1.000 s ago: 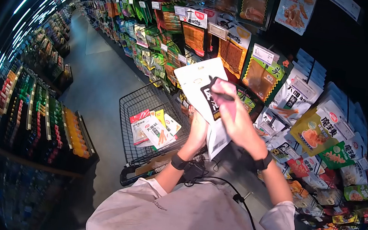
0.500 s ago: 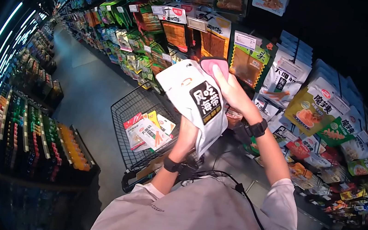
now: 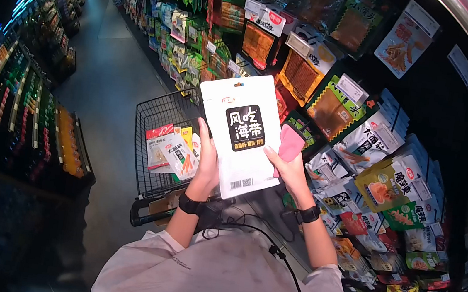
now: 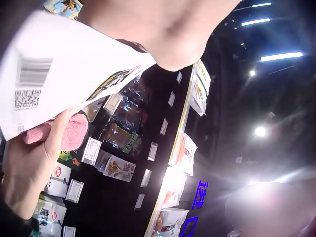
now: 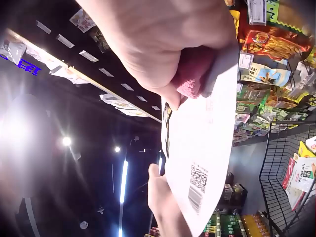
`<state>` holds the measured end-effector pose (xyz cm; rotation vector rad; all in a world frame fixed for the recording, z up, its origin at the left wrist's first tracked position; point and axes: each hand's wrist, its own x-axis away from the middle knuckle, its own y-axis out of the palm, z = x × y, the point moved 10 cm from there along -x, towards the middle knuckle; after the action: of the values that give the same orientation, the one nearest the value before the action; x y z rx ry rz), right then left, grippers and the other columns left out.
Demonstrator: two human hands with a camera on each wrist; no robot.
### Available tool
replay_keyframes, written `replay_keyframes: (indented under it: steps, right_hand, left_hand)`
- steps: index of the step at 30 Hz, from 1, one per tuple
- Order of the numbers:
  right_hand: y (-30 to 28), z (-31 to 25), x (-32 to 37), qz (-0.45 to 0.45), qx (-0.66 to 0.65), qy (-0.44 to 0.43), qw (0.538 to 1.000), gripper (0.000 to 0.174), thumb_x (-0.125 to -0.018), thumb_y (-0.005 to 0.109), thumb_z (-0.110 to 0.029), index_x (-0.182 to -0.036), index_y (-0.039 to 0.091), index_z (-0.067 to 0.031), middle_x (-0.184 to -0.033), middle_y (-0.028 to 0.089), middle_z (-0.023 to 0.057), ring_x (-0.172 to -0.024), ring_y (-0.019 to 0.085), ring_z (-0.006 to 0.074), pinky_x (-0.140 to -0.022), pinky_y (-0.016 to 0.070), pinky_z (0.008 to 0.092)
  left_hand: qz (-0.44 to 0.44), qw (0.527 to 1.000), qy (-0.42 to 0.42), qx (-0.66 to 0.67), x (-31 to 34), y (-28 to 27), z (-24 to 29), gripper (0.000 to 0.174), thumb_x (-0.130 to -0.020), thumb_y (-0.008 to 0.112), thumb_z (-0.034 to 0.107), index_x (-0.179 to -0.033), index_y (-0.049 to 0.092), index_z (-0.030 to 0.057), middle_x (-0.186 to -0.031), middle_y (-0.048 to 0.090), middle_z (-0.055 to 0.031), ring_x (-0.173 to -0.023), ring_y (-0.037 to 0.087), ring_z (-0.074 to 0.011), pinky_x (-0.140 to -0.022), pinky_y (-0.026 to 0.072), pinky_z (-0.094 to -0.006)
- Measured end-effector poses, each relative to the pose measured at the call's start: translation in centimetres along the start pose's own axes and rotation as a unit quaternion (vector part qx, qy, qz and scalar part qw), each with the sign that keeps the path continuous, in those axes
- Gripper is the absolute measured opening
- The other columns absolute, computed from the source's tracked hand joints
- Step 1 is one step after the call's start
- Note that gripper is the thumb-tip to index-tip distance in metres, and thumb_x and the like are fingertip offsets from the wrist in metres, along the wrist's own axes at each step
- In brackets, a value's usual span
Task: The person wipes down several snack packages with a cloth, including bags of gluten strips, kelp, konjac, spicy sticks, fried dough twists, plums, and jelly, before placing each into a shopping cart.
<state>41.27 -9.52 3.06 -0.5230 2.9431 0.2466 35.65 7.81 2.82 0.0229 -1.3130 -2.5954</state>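
Shelves (image 3: 364, 145) of hanging snack packs are filling the person's right side, and a wire cart (image 3: 155, 118) is standing just ahead, with a few packs (image 3: 168, 152) lying inside it. A white pouch (image 3: 241, 135) is being held upright in front of the chest, above the cart's near edge, its printed face turned to the head camera. The left hand (image 3: 206, 163) is pinching the pouch's lower left edge, thumb lying along the front and fingers going behind. The right hand (image 3: 290, 171) is pinching the lower right edge, thumb pressing on the front. A pink cloth (image 3: 290, 143) is sticking up behind that edge, apparently being squeezed between the right fingers (image 5: 163, 54) and the pouch's back.
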Motion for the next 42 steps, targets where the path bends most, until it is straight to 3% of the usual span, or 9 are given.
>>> replay_keyframes:
  steps: [10, 12, 16, 18, 23, 28, 32, 38, 42]
  right_hand:
    - [7.1, -0.8, -1.0, -0.099, -0.056, 0.093, 0.989, 0.049, -0.096, 0.069, -0.012, -0.138, 0.05, 0.0015, -0.132, 0.06, 0.0074, -0.118, 0.057, 0.0137, -0.101, 0.0457, 0.0311]
    - [7.1, 0.5, -1.5, -0.057, 0.046, 0.076, 0.994, 0.035, -0.096, 0.07, -0.018, -0.124, 0.058, 0.0, -0.098, 0.067, 0.0016, -0.076, 0.059, 0.0058, -0.065, 0.0472, 0.023]
    - [10.2, 2.7, -0.5, -0.032, 0.152, 0.07, 0.985, 0.031, -0.099, 0.066, -0.021, -0.121, 0.058, -0.0006, -0.096, 0.066, 0.0016, -0.074, 0.058, 0.0051, -0.062, 0.0452, 0.0216]
    - [11.4, 4.7, 0.8, -0.06, 0.1, 0.166, 0.979, 0.039, -0.1, 0.064, -0.018, -0.132, 0.053, 0.0009, -0.125, 0.062, 0.0059, -0.109, 0.059, 0.011, -0.089, 0.0474, 0.0266]
    - [11.7, 8.7, 3.6, -0.104, 0.107, 0.254, 0.956, 0.053, -0.097, 0.067, -0.012, -0.142, 0.042, 0.0041, -0.133, 0.055, 0.0085, -0.122, 0.053, 0.0155, -0.104, 0.0431, 0.0313]
    - [10.6, 12.0, -0.3, -0.098, 0.151, 0.206, 0.962, 0.05, -0.097, 0.066, -0.011, -0.14, 0.044, 0.0038, -0.135, 0.054, 0.0093, -0.12, 0.053, 0.0166, -0.101, 0.0442, 0.0318]
    - [11.5, 16.8, -3.0, -0.155, 0.2, 0.192, 0.948, 0.039, -0.097, 0.067, -0.013, -0.131, 0.056, 0.0019, -0.121, 0.062, 0.0041, -0.108, 0.058, 0.0132, -0.094, 0.0469, 0.0295]
    - [14.3, 23.1, -6.6, -0.2, 0.256, 0.226, 0.918, 0.031, -0.099, 0.065, -0.017, -0.123, 0.06, 0.0016, -0.108, 0.066, 0.0041, -0.095, 0.061, 0.0097, -0.079, 0.0512, 0.0282]
    - [19.9, 18.1, -6.9, -0.198, 0.198, 0.114, 0.953, 0.031, -0.1, 0.064, -0.024, -0.118, 0.061, 0.0016, -0.108, 0.067, 0.0052, -0.095, 0.062, 0.0102, -0.079, 0.0519, 0.0277]
  left_hand:
    - [0.01, 0.983, 0.037, -0.178, 2.5, -4.7, 3.7, 0.04, -0.104, 0.058, 0.028, -0.127, 0.061, -0.005, -0.116, 0.069, -0.0073, -0.104, 0.062, -0.0105, -0.09, 0.0495, -0.0277]
    - [0.009, 0.989, 0.035, -0.145, 3.7, -4.9, 4.7, 0.037, -0.104, 0.058, 0.027, -0.123, 0.064, -0.0043, -0.11, 0.071, -0.0057, -0.098, 0.064, -0.0089, -0.087, 0.0497, -0.0257]
    - [0.064, 0.997, -0.031, 0.01, 3.6, -9.7, 4.1, 0.032, -0.104, 0.058, 0.025, -0.118, 0.066, -0.0022, -0.106, 0.072, -0.0055, -0.094, 0.066, -0.0099, -0.082, 0.0526, -0.0262]
    - [0.102, 0.993, -0.031, 0.049, 3.6, -11.9, 4.5, 0.033, -0.104, 0.058, 0.024, -0.123, 0.062, -0.0022, -0.111, 0.07, -0.0071, -0.097, 0.066, -0.0108, -0.084, 0.0529, -0.0277]
    - [0.115, 0.987, 0.064, 0.09, 3.3, -15.5, 6.5, 0.045, -0.105, 0.056, 0.019, -0.144, 0.043, 0.0011, -0.134, 0.059, -0.0091, -0.116, 0.06, -0.0142, -0.096, 0.0495, -0.0298]
    - [0.211, 0.969, 0.122, -0.022, 4.7, -17.7, 9.1, 0.082, -0.098, 0.059, 0.012, -0.161, 0.008, 0.0066, -0.165, 0.015, -0.0206, -0.154, 0.012, -0.0248, -0.123, 0.0126, -0.0372]
    - [0.087, 0.989, 0.107, -0.045, 5.1, -15.4, 10.3, 0.05, -0.103, 0.05, 0.017, -0.149, 0.039, 0.0026, -0.137, 0.057, -0.0165, -0.128, 0.054, -0.0204, -0.111, 0.0384, -0.0344]
    - [-0.011, 0.993, 0.055, -0.102, 7.1, -13.7, 10.8, 0.036, -0.106, 0.042, 0.02, -0.134, 0.052, 0.0003, -0.116, 0.067, -0.012, -0.11, 0.064, -0.0172, -0.1, 0.0483, -0.0326]
    - [-0.008, 0.993, 0.043, -0.107, 7.1, -14.1, 10.4, 0.03, -0.106, 0.043, 0.019, -0.123, 0.059, 0.0003, -0.11, 0.068, -0.0117, -0.105, 0.066, -0.0177, -0.097, 0.0497, -0.0323]
